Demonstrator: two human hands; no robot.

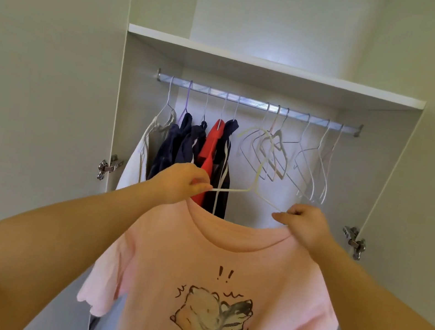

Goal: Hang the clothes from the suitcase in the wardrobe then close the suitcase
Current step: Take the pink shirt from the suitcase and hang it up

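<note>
Shirt (pixel 224 253) in left hand (pixel 183 179), right hand (pixel 307 224)

Rail (pixel 253 103) crowded: clothes (pixel 207 148) left, empty hangers (pixel 284 159) right.

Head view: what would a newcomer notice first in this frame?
The pink T-shirt with a cartoon print fills the lower centre, held up by the left hand and right hand, which pinch the ends of a white hanger at its neckline. Behind it, the wardrobe rail carries dark, red and white clothes on the left and empty hangers on the right.
</note>
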